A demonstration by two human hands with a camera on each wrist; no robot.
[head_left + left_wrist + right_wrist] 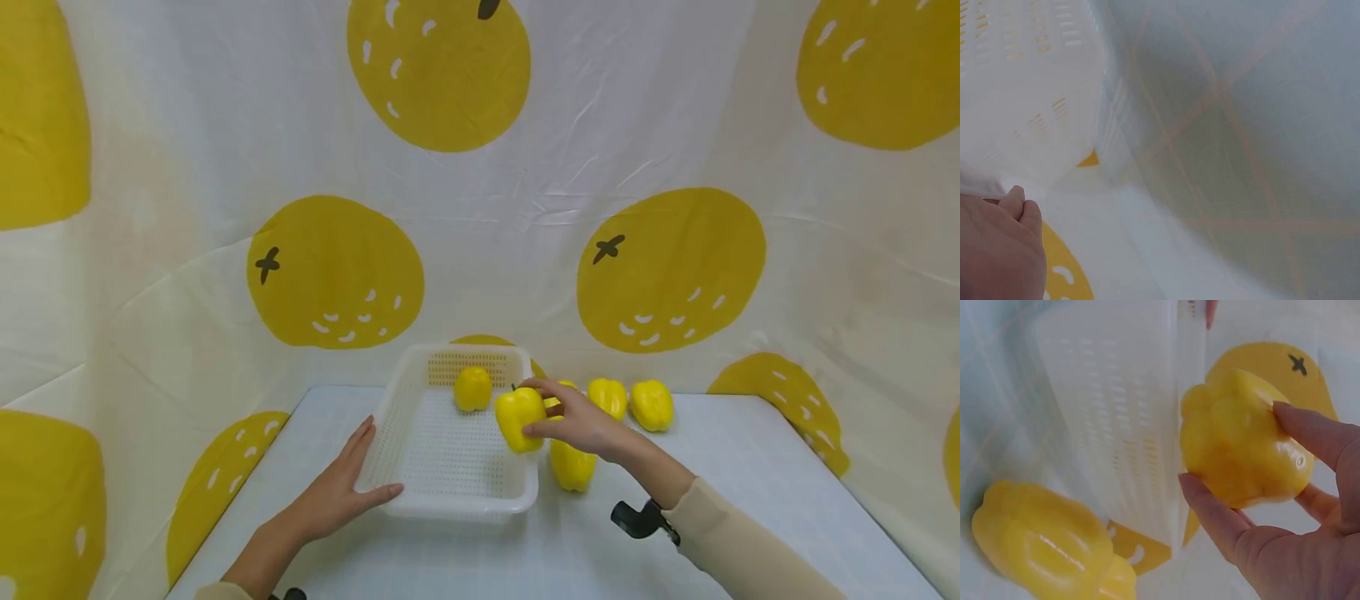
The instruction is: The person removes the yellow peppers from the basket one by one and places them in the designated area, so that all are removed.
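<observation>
A white plastic basket (450, 503) with slotted walls stands on the table, one yellow bell pepper (473, 389) inside near its back. My left hand (333, 492) holds the basket's front left corner, thumb over the rim and fingers along the outer side. Over the basket's right rim, my right hand (573, 421) grips another yellow bell pepper (519, 419) between thumb and fingers. The right wrist view shows this held pepper (1241, 440) beside the basket wall (1110, 394). A loose bell pepper (1041, 537) lies below it there.
Right of the basket, several yellow bell peppers lie on the table: one in front (572, 467), one farther back (607, 398), one at the far right (652, 406). Another is partly hidden by my right hand. A white curtain (495, 250) printed with yellow fruit hangs behind.
</observation>
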